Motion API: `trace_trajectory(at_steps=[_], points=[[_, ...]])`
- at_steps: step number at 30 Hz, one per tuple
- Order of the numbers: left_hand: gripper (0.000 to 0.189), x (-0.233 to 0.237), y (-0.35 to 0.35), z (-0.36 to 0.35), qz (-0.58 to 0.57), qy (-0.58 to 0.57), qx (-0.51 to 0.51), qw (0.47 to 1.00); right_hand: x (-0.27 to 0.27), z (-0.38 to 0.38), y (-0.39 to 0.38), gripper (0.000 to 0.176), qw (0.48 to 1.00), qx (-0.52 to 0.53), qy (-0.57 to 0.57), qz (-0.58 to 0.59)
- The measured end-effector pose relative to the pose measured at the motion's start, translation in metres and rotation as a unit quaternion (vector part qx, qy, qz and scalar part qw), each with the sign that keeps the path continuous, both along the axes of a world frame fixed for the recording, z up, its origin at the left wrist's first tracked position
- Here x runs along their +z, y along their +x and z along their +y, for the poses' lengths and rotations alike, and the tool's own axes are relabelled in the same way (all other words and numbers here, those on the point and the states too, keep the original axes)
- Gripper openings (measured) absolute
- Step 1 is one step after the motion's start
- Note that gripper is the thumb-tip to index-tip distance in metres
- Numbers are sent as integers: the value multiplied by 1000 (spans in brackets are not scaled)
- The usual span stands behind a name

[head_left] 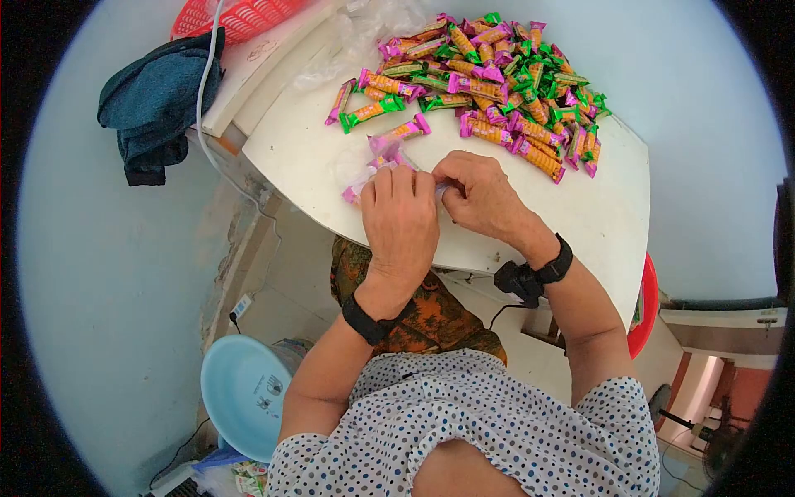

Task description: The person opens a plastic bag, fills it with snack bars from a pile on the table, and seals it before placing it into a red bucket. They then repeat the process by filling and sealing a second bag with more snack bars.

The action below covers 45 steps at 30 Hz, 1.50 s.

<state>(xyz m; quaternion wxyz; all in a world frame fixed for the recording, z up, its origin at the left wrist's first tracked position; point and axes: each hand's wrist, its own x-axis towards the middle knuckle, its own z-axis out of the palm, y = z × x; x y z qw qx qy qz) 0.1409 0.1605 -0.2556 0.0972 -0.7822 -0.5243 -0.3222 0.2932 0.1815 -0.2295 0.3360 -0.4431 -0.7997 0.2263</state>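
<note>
My left hand lies over a clear plastic bag near the table's front edge, its fingers pressed together on the plastic. Pink-ended wrapped snacks show inside and beside that bag, one of them just beyond my fingertips. Close on the right, my right hand pinches the bag's edge between thumb and curled fingers. Beyond both hands, a large pile of snacks in pink and green wrappers covers the back of the white table.
Crumpled clear plastic lies left of the pile. A red basket and a dark blue cloth are at the upper left. On the floor stand a light blue basin and, under the table's right side, a red tub.
</note>
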Motion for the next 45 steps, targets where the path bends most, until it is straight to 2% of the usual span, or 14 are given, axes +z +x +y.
trace_trajectory(at_steps=[4,8,13,17,19,23,28,34,40,45], points=[[15,-3,-3,0,9,33,14,999,2,-1,0,12,1000,0,-16,-10],[18,-4,-7,3,31,58,31,997,0,-1,-1,10,999,-4,-10,-31],[20,-3,-11,0,36,35,24,998,3,-2,0,21,997,-14,-49,-59],[34,6,-18,-12,-11,-20,2,1000,2,-4,0,36,990,-49,-63,-114],[46,11,-26,-20,-22,-52,13,998,-3,-5,0,38,990,-49,-23,-130],[52,11,-37,-29,-40,-63,23,997,-1,-5,-2,41,986,-27,-20,-165],[54,18,-41,-38,-72,-97,6,993,-14,-2,2,49,988,-22,58,-140],[41,9,-43,-35,-83,-95,27,992,-6,-6,0,42,980,-19,29,-194],[21,1,-42,-27,-11,-22,36,999,-11,-7,-4,40,976,-38,28,-214],[19,-1,-47,-29,5,-36,28,999,-7,-8,-6,47,975,-43,41,-213]])
